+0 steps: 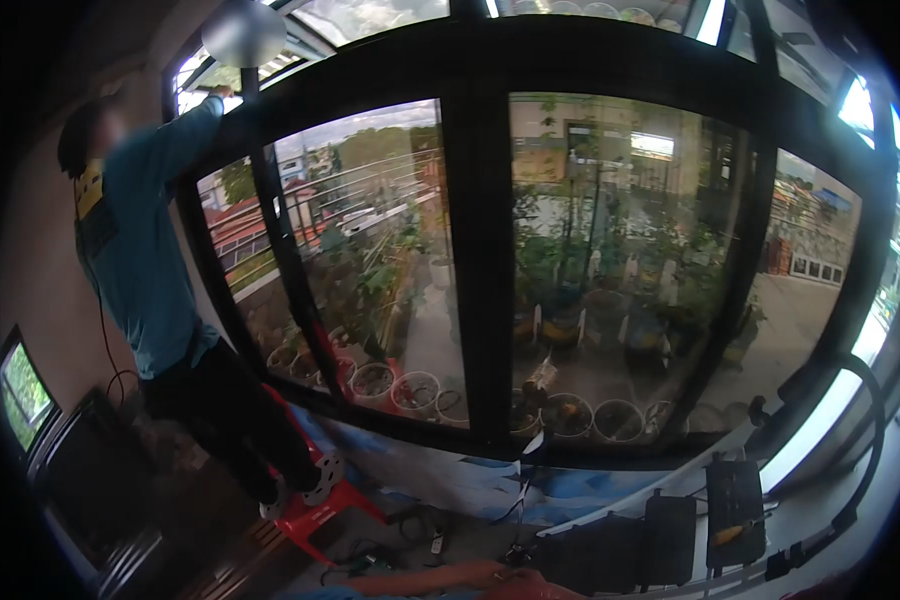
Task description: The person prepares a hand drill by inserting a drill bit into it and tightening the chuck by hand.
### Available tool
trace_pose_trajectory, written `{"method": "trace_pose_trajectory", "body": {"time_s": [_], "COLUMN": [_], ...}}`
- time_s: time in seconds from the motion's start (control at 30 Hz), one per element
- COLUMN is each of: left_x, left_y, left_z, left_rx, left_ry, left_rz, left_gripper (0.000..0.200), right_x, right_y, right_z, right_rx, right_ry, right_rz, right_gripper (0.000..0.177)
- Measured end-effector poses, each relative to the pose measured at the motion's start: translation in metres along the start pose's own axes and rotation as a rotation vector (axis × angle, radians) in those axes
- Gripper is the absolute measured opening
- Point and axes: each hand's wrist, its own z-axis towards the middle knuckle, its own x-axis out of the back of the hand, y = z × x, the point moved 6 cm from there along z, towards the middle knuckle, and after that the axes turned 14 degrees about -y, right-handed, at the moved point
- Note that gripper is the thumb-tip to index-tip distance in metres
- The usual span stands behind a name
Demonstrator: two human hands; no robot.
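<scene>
Along the bottom edge lies a bare forearm that enters from the left, apparently mine. It leads to my left hand (540, 587), which is cut off by the frame, so its fingers are hidden and I cannot see if it holds anything. Just above it are dark cables and small objects (517, 553) on the floor. A small whitish device (437, 543) lies a little further left. I do not make out my right hand anywhere.
At left, a person in a teal top (160, 260) stands on a red plastic stool (335, 510), arm raised to the window frame (480, 270). At right are a dark flat seat or panel (670, 540), an orange-handled tool (728, 535) and a curved black tube (875, 430).
</scene>
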Motion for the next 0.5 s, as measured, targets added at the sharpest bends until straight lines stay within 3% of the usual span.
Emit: {"method": "trace_pose_trajectory", "body": {"time_s": [0.07, 0.2, 0.27, 0.33, 0.37, 0.4, 0.43, 0.47, 0.5], "left_x": [-0.014, -0.045, -0.062, -0.083, -0.089, -0.095, -0.078, -0.073, -0.081], "left_y": [-0.001, -0.013, -0.016, -0.018, -0.015, -0.013, 0.034, 0.046, 0.017], "left_z": [0.028, 0.079, 0.108, 0.137, 0.147, 0.154, 0.139, 0.141, 0.153], "left_rx": [0.062, 0.160, 0.110, 0.041, 0.002, -0.048, -0.060, -0.062, -0.047], "left_ry": [-0.016, -0.049, -0.101, -0.150, -0.156, -0.142, -0.081, -0.071, 0.053], "left_rz": [0.031, 0.019, 0.027, 0.042, 0.058, 0.081, 0.147, 0.137, 0.015], "left_gripper": [0.041, 0.039, 0.039, 0.039, 0.038, 0.038, 0.039, 0.041, 0.042], "right_x": [0.020, 0.044, 0.064, 0.100, 0.095, 0.103, 0.129, 0.131, 0.140], "right_y": [0.000, -0.009, -0.011, -0.003, -0.038, -0.056, -0.054, -0.117, -0.169], "right_z": [-0.022, -0.079, -0.112, -0.154, -0.176, -0.206, -0.221, -0.249, -0.276], "right_rx": [-0.218, -0.163, 0.017, 0.010, -0.011, -0.228, -0.069, 0.094, 0.181], "right_ry": [0.073, 0.262, 0.441, 0.454, 0.440, 0.422, 0.465, 0.507, 0.551], "right_rz": [-0.103, -0.010, -0.285, -0.423, -0.572, -0.257, -0.320, -0.238, -0.222], "right_gripper": [0.019, 0.022, 0.025, 0.029, 0.033, 0.038, 0.034, 0.029, 0.028]}}
